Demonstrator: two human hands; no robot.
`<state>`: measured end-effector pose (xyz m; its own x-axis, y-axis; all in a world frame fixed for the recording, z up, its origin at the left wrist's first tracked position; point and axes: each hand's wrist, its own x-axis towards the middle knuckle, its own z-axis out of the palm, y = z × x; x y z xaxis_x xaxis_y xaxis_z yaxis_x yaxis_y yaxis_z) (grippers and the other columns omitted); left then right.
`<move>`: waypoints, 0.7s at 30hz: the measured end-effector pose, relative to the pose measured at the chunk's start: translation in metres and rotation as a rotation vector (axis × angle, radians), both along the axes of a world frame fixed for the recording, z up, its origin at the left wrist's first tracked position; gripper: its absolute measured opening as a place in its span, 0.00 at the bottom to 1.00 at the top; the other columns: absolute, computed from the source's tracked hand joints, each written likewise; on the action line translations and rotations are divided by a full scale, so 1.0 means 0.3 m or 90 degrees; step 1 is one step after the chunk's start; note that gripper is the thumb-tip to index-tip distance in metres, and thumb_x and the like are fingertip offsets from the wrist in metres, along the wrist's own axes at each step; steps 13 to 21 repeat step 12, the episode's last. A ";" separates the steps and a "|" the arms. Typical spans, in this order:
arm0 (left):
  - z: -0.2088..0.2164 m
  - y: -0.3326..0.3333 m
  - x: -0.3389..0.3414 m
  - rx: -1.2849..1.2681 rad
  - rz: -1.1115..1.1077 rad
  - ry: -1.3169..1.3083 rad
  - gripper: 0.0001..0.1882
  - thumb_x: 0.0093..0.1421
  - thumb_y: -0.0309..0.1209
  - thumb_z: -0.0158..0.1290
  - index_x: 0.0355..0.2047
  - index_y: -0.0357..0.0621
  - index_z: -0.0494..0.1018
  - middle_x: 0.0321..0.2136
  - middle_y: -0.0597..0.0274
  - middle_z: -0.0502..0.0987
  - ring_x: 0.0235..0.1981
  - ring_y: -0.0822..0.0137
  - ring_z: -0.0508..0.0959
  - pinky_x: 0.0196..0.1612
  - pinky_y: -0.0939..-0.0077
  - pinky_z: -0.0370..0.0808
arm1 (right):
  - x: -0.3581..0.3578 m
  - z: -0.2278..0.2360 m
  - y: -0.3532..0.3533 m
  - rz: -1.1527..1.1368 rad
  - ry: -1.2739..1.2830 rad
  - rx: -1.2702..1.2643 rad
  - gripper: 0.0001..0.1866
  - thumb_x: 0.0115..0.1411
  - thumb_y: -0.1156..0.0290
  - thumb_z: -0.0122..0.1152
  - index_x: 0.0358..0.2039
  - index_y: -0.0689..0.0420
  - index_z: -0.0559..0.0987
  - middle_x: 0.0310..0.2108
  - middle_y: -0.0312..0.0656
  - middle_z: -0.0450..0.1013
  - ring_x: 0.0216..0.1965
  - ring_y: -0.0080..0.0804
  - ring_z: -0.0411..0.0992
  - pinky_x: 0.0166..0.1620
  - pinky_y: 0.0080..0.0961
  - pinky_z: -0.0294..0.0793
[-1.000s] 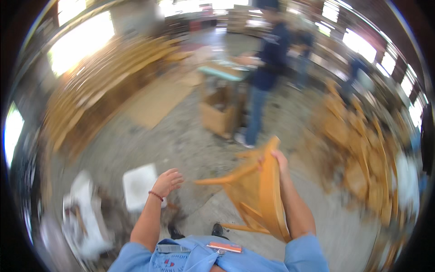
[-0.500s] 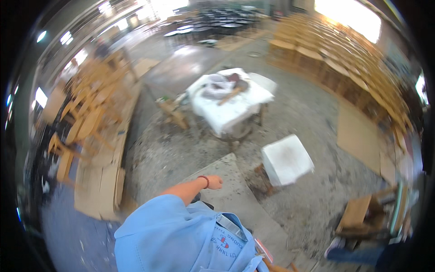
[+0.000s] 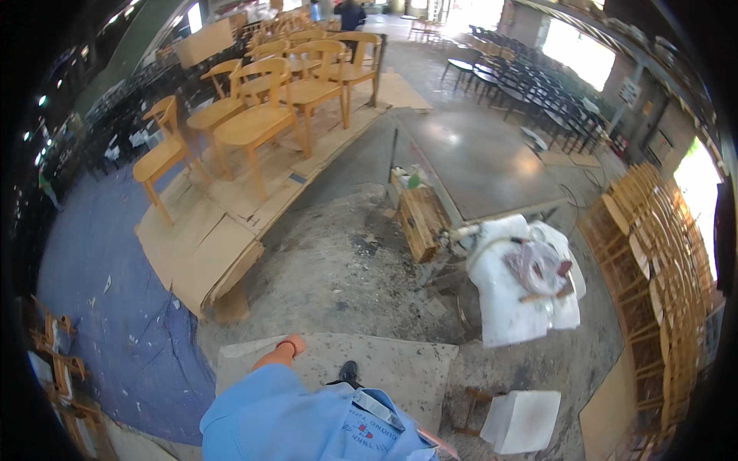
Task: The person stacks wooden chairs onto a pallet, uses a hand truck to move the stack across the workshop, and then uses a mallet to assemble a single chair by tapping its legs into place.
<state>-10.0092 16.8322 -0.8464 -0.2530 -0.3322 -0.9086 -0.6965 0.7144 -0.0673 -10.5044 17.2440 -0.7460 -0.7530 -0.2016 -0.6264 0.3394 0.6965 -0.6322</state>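
Observation:
My left hand [image 3: 295, 343] hangs over the grey sheet on the floor [image 3: 415, 359], with a dark red beaded bracelet on its wrist. Its fingers look loosely curled, and nothing shows in them. It touches no object; the nearest thing is that sheet below it, where my black shoe [image 3: 350, 370] also shows. My right hand is out of the picture.
Wooden chairs [image 3: 257, 127] stand on cardboard at the left, beside blue floor sheeting [image 3: 127, 346]. On the right are a padded white table [image 3: 496, 307] bearing a plastic bag, a white-topped stool [image 3: 523, 422] and stacked wooden chairs [image 3: 661, 269]. A wide metal-topped table [image 3: 477, 157] stands farther off.
My view has turned left: the padded table and stool now lie farther right, and the chairs on cardboard show more fully. My left hand has swung left and lower in the picture.

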 end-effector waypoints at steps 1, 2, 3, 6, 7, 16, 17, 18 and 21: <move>-0.041 -0.013 0.030 -0.044 0.019 0.046 0.13 0.55 0.29 0.47 0.37 0.40 0.79 0.37 0.49 0.79 0.38 0.55 0.79 0.41 0.62 0.75 | 0.004 -0.002 -0.096 0.042 -0.010 0.001 0.12 0.53 0.67 0.55 0.35 0.62 0.76 0.26 0.42 0.73 0.23 0.33 0.71 0.22 0.29 0.72; -0.068 -0.016 0.064 -0.099 0.046 0.090 0.11 0.54 0.29 0.50 0.34 0.43 0.80 0.35 0.51 0.80 0.35 0.55 0.80 0.39 0.62 0.75 | 0.000 -0.009 -0.210 0.089 -0.024 -0.003 0.13 0.53 0.67 0.55 0.35 0.62 0.76 0.26 0.42 0.73 0.23 0.33 0.71 0.22 0.29 0.72; -0.086 -0.048 0.079 -0.156 0.068 0.135 0.09 0.52 0.30 0.53 0.32 0.45 0.81 0.32 0.52 0.80 0.32 0.55 0.80 0.37 0.62 0.75 | -0.004 -0.015 -0.314 0.135 -0.035 -0.007 0.13 0.53 0.67 0.55 0.36 0.62 0.76 0.27 0.42 0.73 0.23 0.33 0.71 0.22 0.29 0.72; -0.108 -0.148 -0.029 -0.103 0.122 0.224 0.10 0.51 0.33 0.54 0.31 0.43 0.80 0.33 0.51 0.80 0.36 0.53 0.79 0.39 0.62 0.75 | -0.001 -0.031 -0.625 0.250 -0.072 -0.005 0.13 0.53 0.68 0.56 0.37 0.62 0.76 0.27 0.42 0.74 0.23 0.33 0.71 0.22 0.29 0.73; -0.107 -0.182 -0.079 -0.093 0.096 0.236 0.12 0.50 0.35 0.55 0.31 0.42 0.79 0.35 0.50 0.79 0.37 0.53 0.79 0.40 0.62 0.75 | -0.001 -0.034 -0.714 0.267 -0.098 0.006 0.13 0.53 0.68 0.56 0.37 0.62 0.76 0.27 0.42 0.74 0.23 0.33 0.72 0.22 0.28 0.73; -0.118 -0.360 -0.234 -0.048 0.278 0.414 0.18 0.51 0.37 0.55 0.40 0.41 0.76 0.43 0.51 0.76 0.42 0.53 0.77 0.43 0.63 0.74 | -0.045 -0.088 -1.093 0.298 -0.240 0.059 0.21 0.52 0.74 0.58 0.48 0.59 0.74 0.35 0.47 0.76 0.27 0.37 0.75 0.29 0.31 0.77; -0.118 -0.360 -0.234 -0.048 0.278 0.414 0.18 0.51 0.37 0.55 0.40 0.41 0.76 0.43 0.51 0.76 0.42 0.53 0.77 0.43 0.63 0.74 | -0.045 -0.088 -1.093 0.298 -0.240 0.059 0.21 0.52 0.74 0.58 0.48 0.59 0.74 0.35 0.47 0.76 0.27 0.37 0.75 0.29 0.31 0.77; -0.118 -0.360 -0.234 -0.048 0.278 0.414 0.18 0.51 0.37 0.55 0.40 0.41 0.76 0.43 0.51 0.76 0.42 0.53 0.77 0.43 0.63 0.74 | -0.045 -0.088 -1.093 0.298 -0.240 0.059 0.21 0.52 0.74 0.58 0.48 0.59 0.74 0.35 0.47 0.76 0.27 0.37 0.75 0.29 0.31 0.77; -0.118 -0.360 -0.234 -0.048 0.278 0.414 0.18 0.51 0.37 0.55 0.40 0.41 0.76 0.43 0.51 0.76 0.42 0.53 0.77 0.43 0.63 0.74 | -0.045 -0.088 -1.093 0.298 -0.240 0.059 0.21 0.52 0.74 0.58 0.48 0.59 0.74 0.35 0.47 0.76 0.27 0.37 0.75 0.29 0.31 0.77</move>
